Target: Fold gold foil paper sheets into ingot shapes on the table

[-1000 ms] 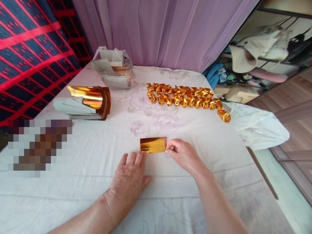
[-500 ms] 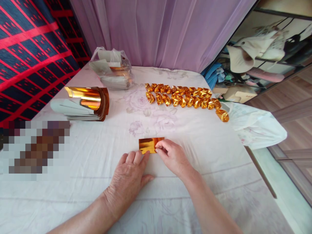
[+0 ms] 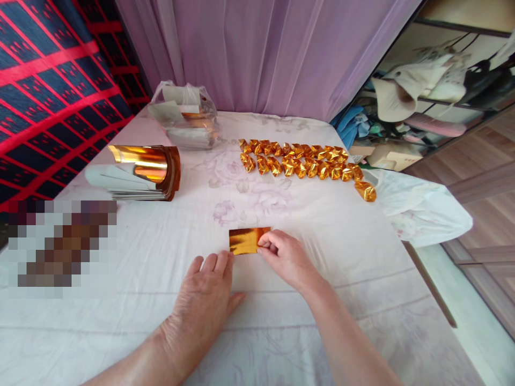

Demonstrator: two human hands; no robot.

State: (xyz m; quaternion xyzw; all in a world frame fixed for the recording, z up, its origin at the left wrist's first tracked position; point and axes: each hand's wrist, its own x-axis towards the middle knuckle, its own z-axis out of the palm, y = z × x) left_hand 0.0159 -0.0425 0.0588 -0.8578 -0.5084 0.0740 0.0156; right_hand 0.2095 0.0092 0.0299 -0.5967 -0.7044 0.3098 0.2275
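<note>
On the white table [image 3: 161, 257], head view: folding a gold foil sheet [image 3: 244, 240]. Right hand [image 3: 286, 257] pinches the sheet's right edge between its fingers; left hand [image 3: 205, 300] lies flat, fingers extended, holding nothing. Next move likely requires creasing. Folded gold pieces [image 3: 306, 163] and foil stack [image 3: 140, 171] lie well apart; nothing obstructs.

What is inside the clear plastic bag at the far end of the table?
The plastic bag holds a stack of pale sheets with a gold glint among them. How many there are, and what lies beneath them, is hidden by the crinkled plastic.
</note>
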